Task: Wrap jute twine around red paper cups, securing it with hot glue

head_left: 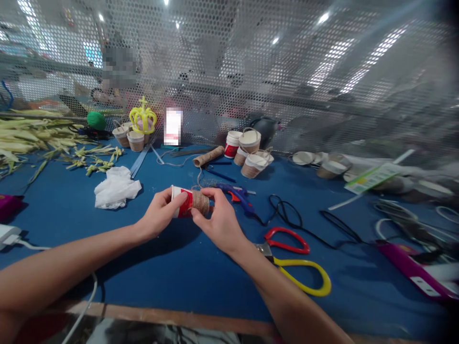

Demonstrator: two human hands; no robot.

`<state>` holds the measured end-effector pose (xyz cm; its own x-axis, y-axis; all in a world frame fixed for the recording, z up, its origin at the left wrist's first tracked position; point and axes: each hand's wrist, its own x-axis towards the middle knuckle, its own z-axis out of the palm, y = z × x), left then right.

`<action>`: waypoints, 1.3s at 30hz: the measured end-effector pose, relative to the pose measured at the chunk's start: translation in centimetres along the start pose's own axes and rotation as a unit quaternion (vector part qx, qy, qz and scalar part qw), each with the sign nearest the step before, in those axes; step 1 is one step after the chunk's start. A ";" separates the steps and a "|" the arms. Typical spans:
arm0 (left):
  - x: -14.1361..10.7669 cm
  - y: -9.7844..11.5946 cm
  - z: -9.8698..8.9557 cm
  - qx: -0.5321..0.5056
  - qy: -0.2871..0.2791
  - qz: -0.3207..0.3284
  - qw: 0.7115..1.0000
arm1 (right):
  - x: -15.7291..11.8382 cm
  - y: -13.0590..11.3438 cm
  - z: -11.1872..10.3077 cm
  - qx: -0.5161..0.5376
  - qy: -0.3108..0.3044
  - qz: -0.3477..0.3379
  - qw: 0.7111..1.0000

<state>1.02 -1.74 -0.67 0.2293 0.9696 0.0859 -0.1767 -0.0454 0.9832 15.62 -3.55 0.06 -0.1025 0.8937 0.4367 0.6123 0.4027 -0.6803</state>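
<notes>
A red and white paper cup (185, 202) lies on its side in the air above the blue table, its right part wrapped in brown twine. My left hand (162, 210) grips the cup's white rim end at the left. Around the twine-wrapped end, the fingers and thumb of my right hand (219, 217) are closed. From the cup a strand of twine runs up to a twine roll (208, 156) lying behind it. A blue glue gun (242, 197) lies just right of my right hand. Scissors (303, 262) with red and yellow handles lie partly behind my right forearm.
Twine-wrapped cups (255, 163) stand at the back, beside stacked paper cups (233, 144). Crumpled white tissue (116, 188) lies left of my hands. Pale husks (32, 138) fill the back left. Black cable and a purple power strip (412, 267) are at the right. A perforated screen (215, 62) stands behind.
</notes>
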 end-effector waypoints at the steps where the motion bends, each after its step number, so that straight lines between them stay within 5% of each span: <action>1: 0.0 0.0 0.0 0.002 -0.003 0.001 1.000 | 0.0 0.0 0.0 -0.002 0.000 0.000 1.000; 14: 0.2 -0.1 -0.4 0.012 -0.012 0.020 1.000 | 0.0 -0.1 -0.2 0.039 -0.005 0.011 0.999; 23: 0.0 0.4 -0.6 0.055 -0.042 0.052 0.996 | 1.1 0.2 -1.2 0.131 -0.047 0.122 0.983; 26: 0.3 0.9 -0.7 0.038 -0.056 0.038 0.997 | 1.1 -0.1 -1.4 0.121 -0.040 0.107 0.986; 32: 0.9 1.3 -0.6 -0.058 -0.073 -0.113 0.989 | 0.7 -0.1 -1.6 0.053 -0.068 -0.032 0.996; 39: 0.1 1.3 -0.4 0.091 -0.123 -0.053 0.987 | 1.3 0.3 -1.4 0.104 -0.094 -0.033 0.990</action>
<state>0.44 -1.64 0.53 0.4675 0.8840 -0.0052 0.0306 -0.0103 0.9995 16.77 -2.60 1.26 -0.2934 0.8772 0.3800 0.4274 0.4760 -0.7686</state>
